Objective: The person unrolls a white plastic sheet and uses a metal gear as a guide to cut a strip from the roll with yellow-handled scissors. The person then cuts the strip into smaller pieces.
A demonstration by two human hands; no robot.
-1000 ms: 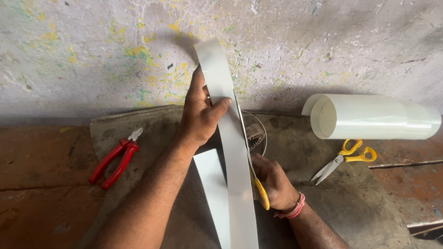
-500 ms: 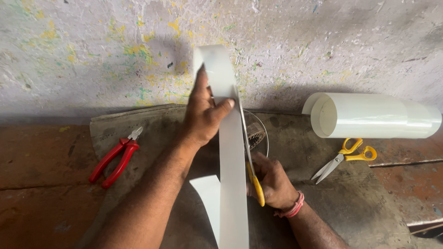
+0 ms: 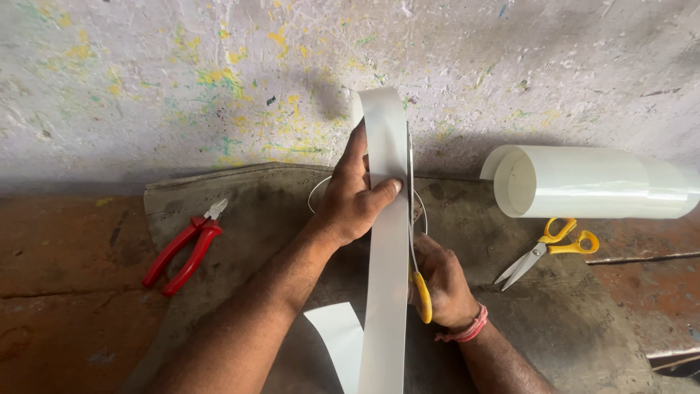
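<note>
My left hand [image 3: 355, 193] grips the upper part of a long white plastic strip [image 3: 385, 241], thumb across its face, holding it upright. My right hand [image 3: 440, 286] is closed on yellow-handled scissors [image 3: 415, 241], whose blades run up along the strip's right edge. A second white piece [image 3: 337, 337] lies below, beside my left forearm. A red thread band circles my right wrist.
A roll of white sheet [image 3: 590, 182] lies at the right against the paint-spattered wall [image 3: 182, 73]. Another pair of yellow scissors [image 3: 547, 249] lies below the roll. Red-handled pliers [image 3: 184, 244] rest at the left on a dark mat [image 3: 248, 211]. A thin wire ring lies behind the hands.
The scissors have travelled further up the strip's right edge. The loose white piece beside the strip has dropped lower and shifted left. My left hand keeps its grip.
</note>
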